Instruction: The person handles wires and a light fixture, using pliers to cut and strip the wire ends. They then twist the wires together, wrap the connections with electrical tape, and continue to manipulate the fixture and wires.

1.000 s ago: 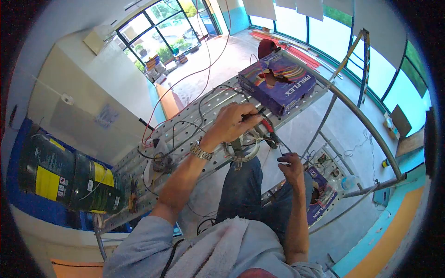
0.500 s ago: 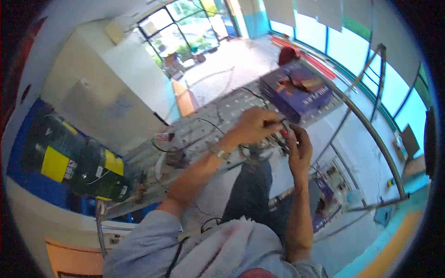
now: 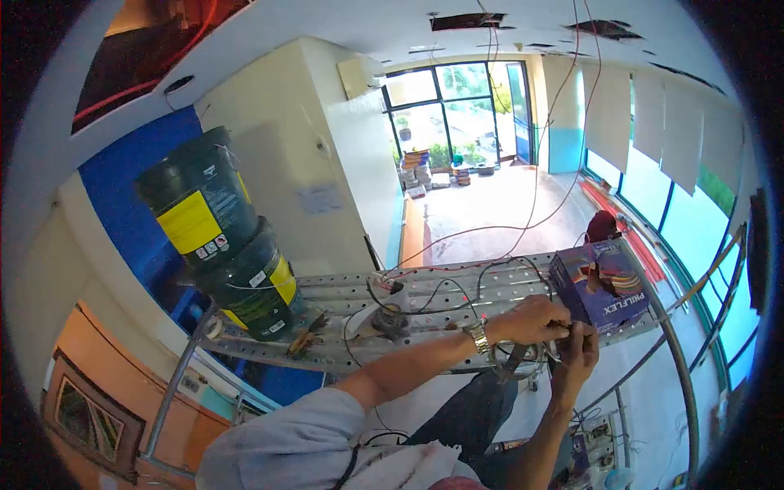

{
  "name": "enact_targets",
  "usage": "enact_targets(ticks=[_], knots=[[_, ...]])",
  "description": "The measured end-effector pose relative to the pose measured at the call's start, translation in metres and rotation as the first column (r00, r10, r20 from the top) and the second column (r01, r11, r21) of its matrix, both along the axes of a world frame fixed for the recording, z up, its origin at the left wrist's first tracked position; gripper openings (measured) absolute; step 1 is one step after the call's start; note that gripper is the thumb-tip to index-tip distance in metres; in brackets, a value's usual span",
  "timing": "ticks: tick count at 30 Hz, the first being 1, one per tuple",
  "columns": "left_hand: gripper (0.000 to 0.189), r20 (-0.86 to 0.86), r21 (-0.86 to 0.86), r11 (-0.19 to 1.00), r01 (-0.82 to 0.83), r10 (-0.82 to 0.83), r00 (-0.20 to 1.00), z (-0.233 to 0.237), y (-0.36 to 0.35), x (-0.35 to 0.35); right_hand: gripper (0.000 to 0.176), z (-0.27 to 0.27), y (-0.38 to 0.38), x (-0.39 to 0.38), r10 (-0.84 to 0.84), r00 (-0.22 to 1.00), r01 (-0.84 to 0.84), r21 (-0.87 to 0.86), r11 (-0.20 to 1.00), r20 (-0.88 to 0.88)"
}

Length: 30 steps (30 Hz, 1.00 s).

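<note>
My left hand (image 3: 532, 321), with a metal watch (image 3: 478, 336) on the wrist, is closed in a pinch. Close against it, my right hand (image 3: 578, 353) has its fingers bent together. Whatever lies between the two sets of fingertips is too small and hidden to make out. A loose coil of wire (image 3: 516, 365) shows just below my left hand, over the front edge of the perforated metal platform (image 3: 441, 287). Right behind my hands stands a purple Philflex box (image 3: 600, 286) with a torn opening in its top.
Two stacked dark buckets (image 3: 200, 208) stand at the platform's left end. A black cable (image 3: 445, 286) and a dark round object (image 3: 390, 320) lie mid-platform. Red wires (image 3: 535, 171) hang from the ceiling. A curved metal rail (image 3: 682, 367) bounds the right side.
My view has tilted up and levelled, so more ceiling and room show. Both hands remain together near the box; the small red piece seen between the fingers earlier is now hidden.
</note>
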<state>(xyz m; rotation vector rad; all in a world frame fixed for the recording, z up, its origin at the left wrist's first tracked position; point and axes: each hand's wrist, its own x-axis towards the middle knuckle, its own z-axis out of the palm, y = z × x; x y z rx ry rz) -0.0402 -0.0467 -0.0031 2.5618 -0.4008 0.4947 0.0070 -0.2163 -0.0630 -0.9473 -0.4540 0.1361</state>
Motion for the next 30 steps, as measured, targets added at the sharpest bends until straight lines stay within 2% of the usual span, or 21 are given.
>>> enact_targets(ticks=[2, 5, 13, 16, 19, 25, 29, 30], knots=[[0.031, 0.031, -0.048, 0.999, 0.009, -0.008, 0.999, 0.001, -0.003, -0.002, 0.026, 0.001, 0.002, 0.0, 0.0, 1.0, 0.0, 0.03, 1.0, -0.01], [0.03, -0.098, 0.051, 0.998, -0.036, 0.041, 0.994, 0.012, -0.006, -0.006, 0.023, 0.005, 0.003, -0.005, -0.003, 1.0, 0.005, 0.086, 0.996, -0.024], [0.032, -0.051, 0.016, 1.0, -0.011, 0.012, 0.999, 0.01, -0.008, -0.009, 0.016, -0.018, 0.002, 0.01, 0.177, 0.975, -0.137, 0.262, 0.955, -0.133], [0.033, -0.048, 0.036, 0.999, -0.022, 0.024, 0.999, 0.009, -0.007, -0.008, 0.014, -0.022, 0.004, 0.012, 0.193, 0.972, -0.145, 0.308, 0.94, -0.132], [0.034, -0.023, 0.039, 0.999, -0.026, 0.027, 0.999, 0.006, -0.007, -0.007, 0.012, -0.019, 0.003, 0.01, 0.184, 0.979, -0.148, 0.298, 0.943, -0.094], [0.035, -0.028, 0.027, 1.0, 0.002, -0.002, 1.0, 0.002, -0.003, -0.005, 0.011, -0.015, -0.008, 0.012, 0.239, 0.96, -0.202, 0.234, 0.951, -0.146], [0.033, 0.112, 0.03, 1.0, 0.008, -0.012, 0.994, -0.007, -0.003, -0.003, 0.01, -0.007, -0.009, 0.006, 0.185, 0.977, -0.167, 0.166, 0.972, -0.101], [0.032, 0.07, 0.041, 0.999, -0.004, 0.001, 0.998, -0.003, -0.005, -0.004, 0.01, -0.007, -0.009, 0.005, 0.165, 0.981, -0.149, 0.145, 0.978, -0.105]])
